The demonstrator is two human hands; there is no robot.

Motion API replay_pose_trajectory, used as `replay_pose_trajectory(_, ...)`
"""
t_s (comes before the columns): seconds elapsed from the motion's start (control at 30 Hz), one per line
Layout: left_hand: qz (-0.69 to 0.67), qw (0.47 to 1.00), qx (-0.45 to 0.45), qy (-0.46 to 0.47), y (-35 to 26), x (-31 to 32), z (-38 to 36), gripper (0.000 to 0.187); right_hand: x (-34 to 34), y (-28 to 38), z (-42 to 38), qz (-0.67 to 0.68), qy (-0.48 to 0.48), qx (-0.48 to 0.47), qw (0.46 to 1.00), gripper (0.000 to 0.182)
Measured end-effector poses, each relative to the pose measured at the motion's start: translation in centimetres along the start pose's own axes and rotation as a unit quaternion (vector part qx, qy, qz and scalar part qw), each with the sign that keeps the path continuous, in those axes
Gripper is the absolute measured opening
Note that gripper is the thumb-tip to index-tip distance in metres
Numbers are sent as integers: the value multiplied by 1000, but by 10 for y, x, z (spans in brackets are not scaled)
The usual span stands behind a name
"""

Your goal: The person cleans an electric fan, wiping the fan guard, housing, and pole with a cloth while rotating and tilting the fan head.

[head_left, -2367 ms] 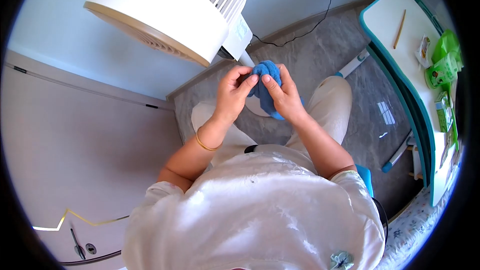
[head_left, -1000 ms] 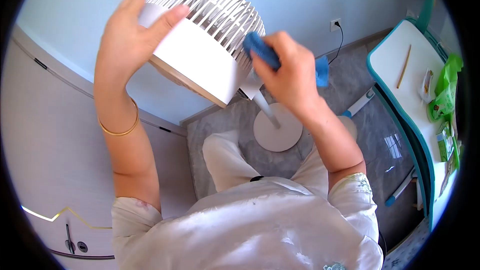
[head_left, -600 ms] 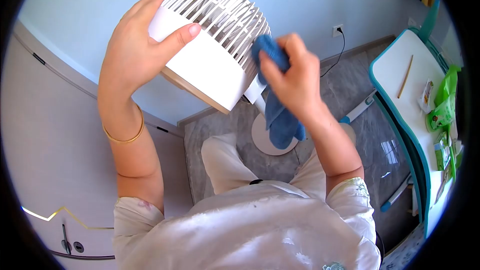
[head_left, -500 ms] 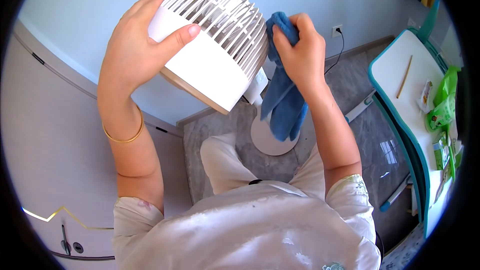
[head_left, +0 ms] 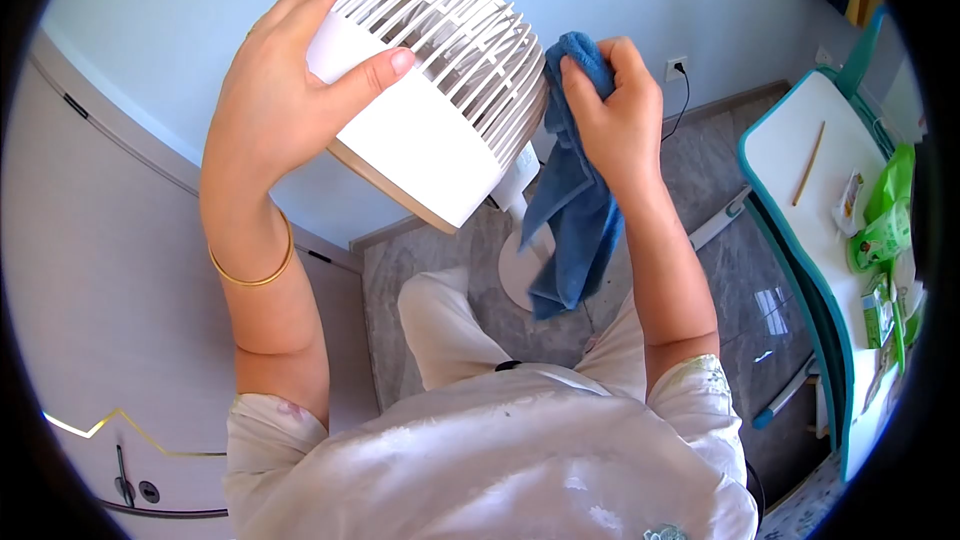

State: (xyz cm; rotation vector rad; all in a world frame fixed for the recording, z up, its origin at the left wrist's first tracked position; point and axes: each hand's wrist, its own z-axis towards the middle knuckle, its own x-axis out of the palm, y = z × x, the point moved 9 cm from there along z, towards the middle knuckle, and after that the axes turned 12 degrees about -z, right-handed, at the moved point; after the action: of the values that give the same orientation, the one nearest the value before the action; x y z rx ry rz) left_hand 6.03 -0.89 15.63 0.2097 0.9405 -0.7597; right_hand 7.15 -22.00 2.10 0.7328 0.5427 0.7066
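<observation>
A white standing fan (head_left: 410,145) is tilted in front of me, its slatted grille facing up and to the right. My left hand (head_left: 285,90) grips the rim of the fan head, thumb on the white casing and fingers over the far side. In my right hand (head_left: 622,115) a blue cloth (head_left: 575,210) is bunched between thumb and fingers, at the right edge of the grille. Most of the cloth hangs down and covers part of the fan's round base (head_left: 520,265) on the floor.
At the right stands a white desk (head_left: 790,145) with a teal edge, bearing a thin stick (head_left: 809,162) and green packaging (head_left: 885,230). A plugged cord hangs from a wall socket (head_left: 676,68). On the left is a grey door (head_left: 150,270) with a handle.
My right hand has moved slightly right and down with the blue cloth, whose hanging end has swung lower. My left hand keeps its hold on the fan head.
</observation>
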Motion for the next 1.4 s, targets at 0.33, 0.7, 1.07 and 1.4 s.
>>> replay_pose_trajectory(0.33, -37, 999, -28, -13, -2, 0, -1, 69, -4, 38, -8, -33, -18, -118, 992, 18)
replay_pose_trajectory(0.7, 40, 998, 35, -29, -8, -6, -3, 70, -1, 65, -34, 13, 36, -146, 989, 17)
replay_pose_trajectory(1.07, 45, 998, 7, -34, -3, -9, -5, 70, 3, 77, -46, -6, 33, -215, 976, 21)
replay_pose_trajectory(1.4, 42, 997, 22, -54, -13, -12, -7, 69, -12, 85, -24, -40, -6, -200, 979, 19)
